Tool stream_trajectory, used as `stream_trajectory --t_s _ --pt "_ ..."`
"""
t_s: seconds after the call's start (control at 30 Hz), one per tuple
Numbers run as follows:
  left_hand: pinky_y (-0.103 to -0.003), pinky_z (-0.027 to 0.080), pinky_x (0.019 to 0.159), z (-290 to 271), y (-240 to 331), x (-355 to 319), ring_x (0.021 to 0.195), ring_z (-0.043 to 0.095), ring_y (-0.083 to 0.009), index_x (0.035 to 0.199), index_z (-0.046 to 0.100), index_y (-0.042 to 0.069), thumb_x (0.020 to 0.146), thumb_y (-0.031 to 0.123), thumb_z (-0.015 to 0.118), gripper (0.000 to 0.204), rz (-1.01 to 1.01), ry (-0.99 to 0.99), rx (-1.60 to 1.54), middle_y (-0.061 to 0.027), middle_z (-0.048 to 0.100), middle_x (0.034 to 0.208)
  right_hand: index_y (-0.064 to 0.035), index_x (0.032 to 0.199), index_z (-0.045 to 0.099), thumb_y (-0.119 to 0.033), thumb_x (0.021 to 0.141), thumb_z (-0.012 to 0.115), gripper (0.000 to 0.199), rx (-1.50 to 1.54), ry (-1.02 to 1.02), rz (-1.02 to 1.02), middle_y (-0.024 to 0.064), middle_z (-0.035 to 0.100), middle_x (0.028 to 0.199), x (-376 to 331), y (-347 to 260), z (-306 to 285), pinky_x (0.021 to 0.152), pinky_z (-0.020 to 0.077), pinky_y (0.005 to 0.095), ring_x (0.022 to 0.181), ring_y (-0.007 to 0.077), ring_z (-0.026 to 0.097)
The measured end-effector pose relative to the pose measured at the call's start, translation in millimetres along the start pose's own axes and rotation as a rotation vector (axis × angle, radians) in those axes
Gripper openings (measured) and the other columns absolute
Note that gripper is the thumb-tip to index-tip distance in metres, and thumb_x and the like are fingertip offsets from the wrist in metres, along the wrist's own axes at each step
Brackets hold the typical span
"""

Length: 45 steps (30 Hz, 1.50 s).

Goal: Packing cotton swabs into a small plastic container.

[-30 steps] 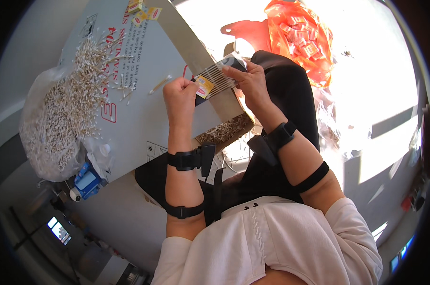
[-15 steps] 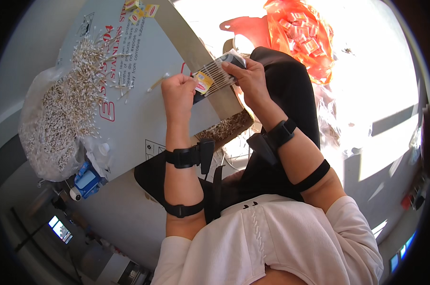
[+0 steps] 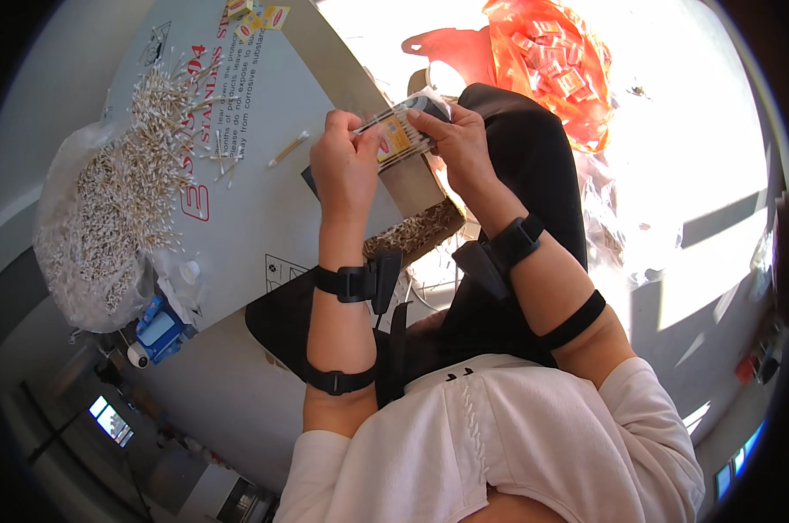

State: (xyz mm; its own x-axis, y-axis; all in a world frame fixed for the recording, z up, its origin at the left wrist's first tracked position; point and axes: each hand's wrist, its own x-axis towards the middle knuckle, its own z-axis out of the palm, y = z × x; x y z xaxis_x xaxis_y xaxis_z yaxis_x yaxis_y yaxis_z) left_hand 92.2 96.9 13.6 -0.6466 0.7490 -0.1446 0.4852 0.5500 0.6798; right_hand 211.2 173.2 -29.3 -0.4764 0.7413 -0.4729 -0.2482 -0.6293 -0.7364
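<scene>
Both my hands hold one small clear packet (image 3: 403, 131) of cotton swabs with a yellow label, raised above the cardboard sheet (image 3: 264, 200). My left hand (image 3: 346, 166) grips its left end and my right hand (image 3: 460, 144) pinches its right end. A heap of loose cotton swabs (image 3: 146, 131) lies on the cardboard to the left, spilling from a clear plastic bag (image 3: 76, 244). One single swab (image 3: 288, 149) lies apart near my left hand.
An orange plastic bag (image 3: 551, 61) full of small packets sits at the upper right. Small yellow labels (image 3: 259, 16) lie at the cardboard's top edge. A blue object (image 3: 159, 327) stands by the clear bag. A wire basket (image 3: 438, 270) shows under my arms.
The two hands have kept hold of the packet and shifted it only slightly; my left hand has closed tighter over its left end.
</scene>
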Motion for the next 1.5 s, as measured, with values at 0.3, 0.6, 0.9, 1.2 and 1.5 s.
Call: stream_trajectory --t_s 0.3,0.6,0.9,1.2,1.5 --pt "-0.057 0.017 0.112 21.1 -20.5 -59.5 0.143 0.017 -0.0404 0.148 0.024 -0.001 0.095 0.049 0.051 0.078 0.265 0.099 0.614 -0.0231 0.022 0.154 0.0021 0.089 0.070 -0.010 0.088 0.070 0.012 0.029 0.031 0.019 0.0036 0.070 0.080 0.0 -0.5 2.6 0.061 0.0490 0.0232 0.067 0.0076 0.062" --pt "-0.057 0.010 0.115 27.7 -20.6 -61.3 0.146 0.010 -0.0410 0.149 0.017 -0.004 0.095 0.056 0.044 0.086 0.211 0.114 0.540 -0.0247 0.016 0.156 -0.0056 0.091 0.070 -0.019 0.088 0.073 0.014 -0.003 0.019 0.013 -0.0005 0.067 0.076 -0.2 1.2 2.1 0.052 0.0418 0.0206 0.061 0.0048 0.057" --pt "-0.052 0.024 0.110 -3.4 -49.9 -48.3 0.137 0.030 -0.0383 0.141 0.038 0.000 0.093 0.033 0.058 0.061 0.263 0.386 0.411 -0.0186 0.040 0.144 0.0035 0.099 0.066 -0.021 0.087 0.074 0.028 -0.236 0.150 -0.179 0.0051 0.066 0.088 2.9 -1.7 -10.1 0.070 0.0479 0.0273 0.075 0.0100 0.057" --pt "-0.040 0.043 0.088 -68.9 -91.8 5.2 0.099 0.050 -0.0290 0.091 0.067 0.011 0.070 0.007 0.077 0.024 0.286 0.346 0.263 -0.0047 0.057 0.100 -0.0040 0.096 0.061 -0.007 0.083 0.070 0.015 -0.837 -0.242 -0.768 0.0101 0.061 0.087 -38.1 -11.2 29.2 0.063 0.0490 0.0341 0.069 0.0250 0.061" --pt "-0.040 0.045 0.073 -57.7 -94.9 -56.3 0.081 0.053 -0.0286 0.075 0.061 0.009 0.067 0.003 0.073 0.016 0.262 0.345 0.104 -0.0028 0.058 0.077 -0.0074 0.090 0.063 -0.003 0.072 0.067 0.019 -1.134 -0.414 -1.013 0.0080 0.058 0.096 -35.1 47.5 81.8 0.076 0.0482 0.0389 0.088 0.0284 0.059"
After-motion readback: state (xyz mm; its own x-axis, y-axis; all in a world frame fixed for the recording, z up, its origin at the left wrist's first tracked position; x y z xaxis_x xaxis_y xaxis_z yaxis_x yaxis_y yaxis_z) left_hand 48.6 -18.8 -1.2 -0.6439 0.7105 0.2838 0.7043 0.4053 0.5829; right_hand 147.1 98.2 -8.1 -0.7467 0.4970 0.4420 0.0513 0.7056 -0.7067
